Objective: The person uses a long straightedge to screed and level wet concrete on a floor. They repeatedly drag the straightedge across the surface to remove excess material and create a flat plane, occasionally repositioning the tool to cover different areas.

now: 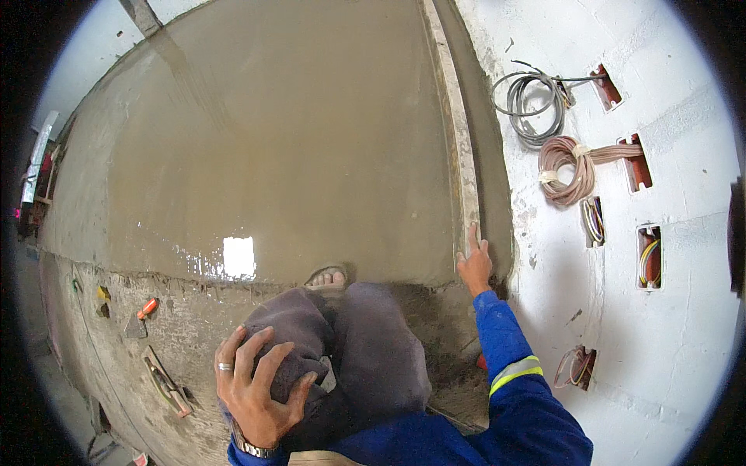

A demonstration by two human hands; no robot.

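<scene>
My left hand (260, 388) rests on my bent left knee (291, 326) with its fingers spread and nothing in it. A ring and a metal-band watch (252, 445) are on that side. My right arm reaches forward in a blue sleeve with a reflective band. My right hand (475, 268) lies at the near end of a long, narrow straightedge (454, 109), its fingers stretched along it. The straightedge runs away from me over smooth, wet grey cement (287, 147), near the right wall. My foot (328, 278) is at the cement's near edge.
On the rough floor (109, 342) at left lie an orange-handled scraper (146, 310) and a trowel (165, 382). A grey cable coil (536, 109) and a pinkish one (567, 171) hang against the white wall (660, 334). Open wall boxes (650, 256) hold wires.
</scene>
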